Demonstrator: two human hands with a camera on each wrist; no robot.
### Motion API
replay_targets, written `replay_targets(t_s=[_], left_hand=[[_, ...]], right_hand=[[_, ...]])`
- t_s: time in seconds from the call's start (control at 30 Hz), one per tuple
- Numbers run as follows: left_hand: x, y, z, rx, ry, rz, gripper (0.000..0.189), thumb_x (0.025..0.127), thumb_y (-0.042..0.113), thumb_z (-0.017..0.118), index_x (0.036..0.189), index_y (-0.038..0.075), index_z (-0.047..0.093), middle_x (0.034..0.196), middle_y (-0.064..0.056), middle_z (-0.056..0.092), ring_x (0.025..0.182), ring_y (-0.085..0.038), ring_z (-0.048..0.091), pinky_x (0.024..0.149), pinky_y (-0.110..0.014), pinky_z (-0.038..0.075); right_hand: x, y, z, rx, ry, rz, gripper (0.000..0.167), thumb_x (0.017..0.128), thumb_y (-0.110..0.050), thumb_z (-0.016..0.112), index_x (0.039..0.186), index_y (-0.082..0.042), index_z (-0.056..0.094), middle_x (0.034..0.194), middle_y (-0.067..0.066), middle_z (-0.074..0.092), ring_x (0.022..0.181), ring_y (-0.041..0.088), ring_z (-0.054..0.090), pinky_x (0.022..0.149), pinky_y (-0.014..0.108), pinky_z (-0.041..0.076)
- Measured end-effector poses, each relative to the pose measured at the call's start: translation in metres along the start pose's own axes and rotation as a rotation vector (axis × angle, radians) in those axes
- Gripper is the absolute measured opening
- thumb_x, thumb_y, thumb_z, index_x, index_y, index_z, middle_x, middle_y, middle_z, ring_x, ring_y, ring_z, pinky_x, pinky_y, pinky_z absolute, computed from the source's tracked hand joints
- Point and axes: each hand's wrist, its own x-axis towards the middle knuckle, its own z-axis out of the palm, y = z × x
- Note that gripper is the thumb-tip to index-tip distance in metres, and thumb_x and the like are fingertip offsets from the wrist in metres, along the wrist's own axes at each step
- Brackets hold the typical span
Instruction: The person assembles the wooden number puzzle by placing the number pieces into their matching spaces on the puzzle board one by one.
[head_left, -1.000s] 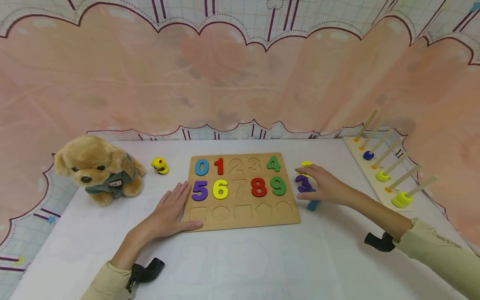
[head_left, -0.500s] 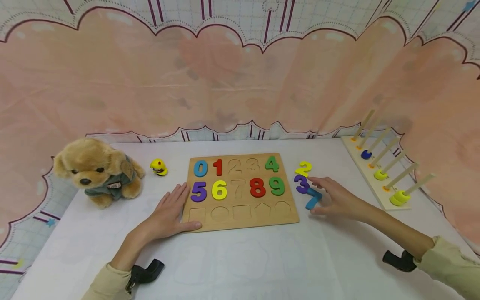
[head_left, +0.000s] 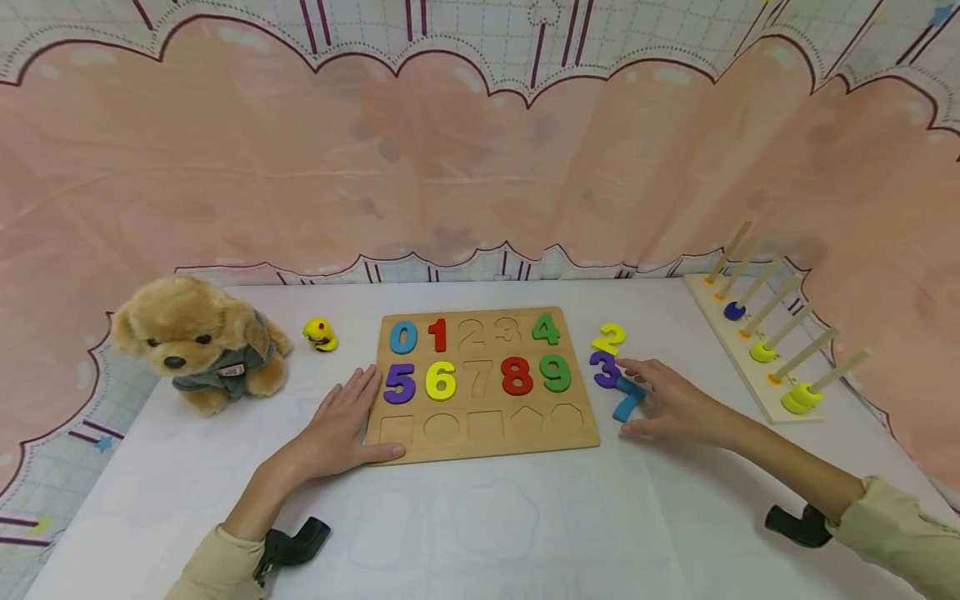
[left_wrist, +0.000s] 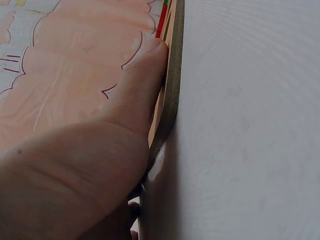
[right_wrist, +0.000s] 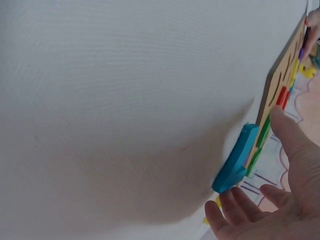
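My left hand [head_left: 337, 429] rests along the left edge of the wooden number board [head_left: 480, 427], its thumb lying on the lower left corner. In the left wrist view the thumb [left_wrist: 142, 75] lies over the board's edge. To the right of the board, my right hand [head_left: 678, 408] reaches around a blue number 7 [head_left: 627, 400], fingers and thumb spread apart. In the right wrist view fingertips are right at one end of the blue 7 [right_wrist: 236, 157], while the thumb stands off it. A purple 3 [head_left: 604, 371] and a yellow 2 [head_left: 609, 338] lie just beyond.
The board carries coloured numbers such as the red 8 [head_left: 517, 377]; the 2, 3, 7 and shape recesses show bare wood. A plush dog [head_left: 202, 346] and a small yellow toy [head_left: 321, 334] are at left. A peg stand [head_left: 757, 367] with rings stands at right.
My right hand has drawn back right and toward me from over the purple 3 to the blue 7, uncovering the yellow 2 and purple 3. My left hand has stayed on the board.
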Motion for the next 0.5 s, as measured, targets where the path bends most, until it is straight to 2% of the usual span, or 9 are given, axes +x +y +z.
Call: replay_targets(t_s=[0.3,0.5], left_hand=[[0.0005,-0.0006,0.0006,0.002,-0.004,-0.012,0.117,0.075,0.065,0.069,0.154,-0.002,0.014,0.163,-0.022,0.009,0.151,-0.041,0.005,0.120,-0.060,0.001],[0.0005,-0.0001,0.0005,0.000,0.000,-0.010,0.117,0.076,0.064,0.069,0.154,-0.003,0.014,0.162,-0.022,0.009,0.150,-0.042,0.005,0.120,-0.061,0.002]], right_hand=[[0.0002,0.0040,0.0069,-0.014,-0.011,-0.003,0.091,0.075,-0.039,0.081,0.146,-0.004,0.036,0.139,0.025,0.047,0.128,0.043,0.046,0.104,0.062,0.040],[0.0008,0.0029,0.0072,-0.036,-0.012,0.009,0.092,0.075,-0.042,0.081,0.146,-0.004,0.037,0.138,0.025,0.048,0.128,0.044,0.047,0.104,0.062,0.041]])
